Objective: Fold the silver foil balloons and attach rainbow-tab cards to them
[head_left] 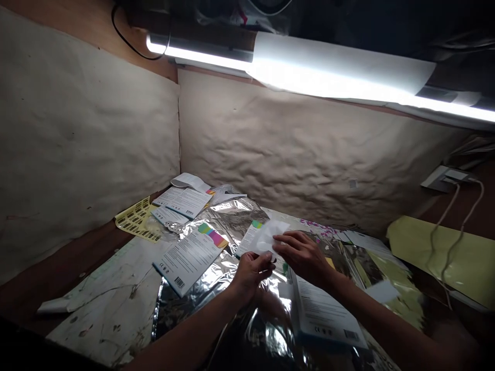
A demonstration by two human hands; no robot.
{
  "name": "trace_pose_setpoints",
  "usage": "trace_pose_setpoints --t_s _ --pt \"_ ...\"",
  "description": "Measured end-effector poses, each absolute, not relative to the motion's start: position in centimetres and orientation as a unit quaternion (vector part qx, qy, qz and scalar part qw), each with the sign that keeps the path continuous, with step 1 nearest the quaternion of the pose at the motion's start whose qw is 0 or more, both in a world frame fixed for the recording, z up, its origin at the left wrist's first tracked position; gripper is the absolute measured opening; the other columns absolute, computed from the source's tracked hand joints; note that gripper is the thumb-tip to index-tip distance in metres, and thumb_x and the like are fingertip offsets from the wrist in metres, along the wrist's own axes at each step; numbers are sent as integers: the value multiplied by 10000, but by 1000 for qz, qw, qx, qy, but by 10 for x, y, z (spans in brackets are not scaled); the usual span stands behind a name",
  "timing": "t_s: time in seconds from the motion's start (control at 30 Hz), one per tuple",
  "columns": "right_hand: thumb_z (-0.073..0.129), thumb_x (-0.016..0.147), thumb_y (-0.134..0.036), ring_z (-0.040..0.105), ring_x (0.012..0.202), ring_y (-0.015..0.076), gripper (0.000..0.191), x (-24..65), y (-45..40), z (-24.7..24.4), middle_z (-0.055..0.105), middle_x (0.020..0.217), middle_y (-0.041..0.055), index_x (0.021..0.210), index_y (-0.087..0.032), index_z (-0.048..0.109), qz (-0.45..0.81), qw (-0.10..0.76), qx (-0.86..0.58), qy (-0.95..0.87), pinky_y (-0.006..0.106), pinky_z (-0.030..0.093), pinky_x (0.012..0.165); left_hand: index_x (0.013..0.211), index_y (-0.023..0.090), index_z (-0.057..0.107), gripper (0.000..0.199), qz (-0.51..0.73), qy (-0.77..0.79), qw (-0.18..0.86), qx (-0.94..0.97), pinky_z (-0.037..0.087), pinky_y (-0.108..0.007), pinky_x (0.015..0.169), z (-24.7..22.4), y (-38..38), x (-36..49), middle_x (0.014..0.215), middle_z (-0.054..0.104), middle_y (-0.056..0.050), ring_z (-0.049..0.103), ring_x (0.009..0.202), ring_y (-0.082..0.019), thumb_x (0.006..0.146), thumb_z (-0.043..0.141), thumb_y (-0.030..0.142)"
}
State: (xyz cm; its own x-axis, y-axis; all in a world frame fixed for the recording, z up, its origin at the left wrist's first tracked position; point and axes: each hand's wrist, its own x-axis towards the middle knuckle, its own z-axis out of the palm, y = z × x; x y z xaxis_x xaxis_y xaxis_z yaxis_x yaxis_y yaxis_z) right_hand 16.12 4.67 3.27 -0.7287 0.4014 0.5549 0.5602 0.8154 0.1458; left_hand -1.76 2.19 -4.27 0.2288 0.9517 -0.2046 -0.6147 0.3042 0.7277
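Between my hands, above the middle of the table, is a thin whitish translucent piece [271,233], like a small sheet or pouch; its exact kind does not show. My left hand [249,273] pinches its lower edge between thumb and fingers. The fingers of my right hand [305,255] are closed on its right side. Behind the piece, a printed white packet [246,241] with a green corner is partly covered. A larger white packet [193,257] with a rainbow stripe and barcode lies left of my left hand. Under my right forearm sits another printed packet or stack [327,314].
Shiny silver film [232,219] covers much of the table. At the back left are more packets [185,198] and a yellow barcode label sheet [137,219]. Yellow sheets [444,252] and a wall socket with cables [444,178] are on the right. A lit tube lamp [209,58] hangs overhead.
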Motion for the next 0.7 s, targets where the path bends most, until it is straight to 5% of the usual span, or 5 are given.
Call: trace_pose_setpoints --t_s 0.3,0.5,0.7 --pt "641 908 -221 667 971 223 132 148 24 32 720 1060 68 1030 -224 693 9 329 -367 -870 366 539 831 804 96 761 346 578 349 630 385 484 -214 614 -41 20 -18 703 707 -60 630 626 -125 687 841 411" --pt "641 896 -197 680 817 213 71 138 19 18 734 867 46 891 -201 712 -20 329 -409 -851 339 526 725 872 118 786 248 585 372 522 497 539 -291 719 -36 13 -18 792 746 -90 692 782 -219 791 747 349" --pt "634 895 -212 636 635 159 82 140 29 26 715 774 17 838 -199 691 -26 417 -445 -792 292 496 600 854 112 722 274 583 391 648 295 498 -208 610 -43 27 -21 815 713 -57 639 634 -118 715 824 325"
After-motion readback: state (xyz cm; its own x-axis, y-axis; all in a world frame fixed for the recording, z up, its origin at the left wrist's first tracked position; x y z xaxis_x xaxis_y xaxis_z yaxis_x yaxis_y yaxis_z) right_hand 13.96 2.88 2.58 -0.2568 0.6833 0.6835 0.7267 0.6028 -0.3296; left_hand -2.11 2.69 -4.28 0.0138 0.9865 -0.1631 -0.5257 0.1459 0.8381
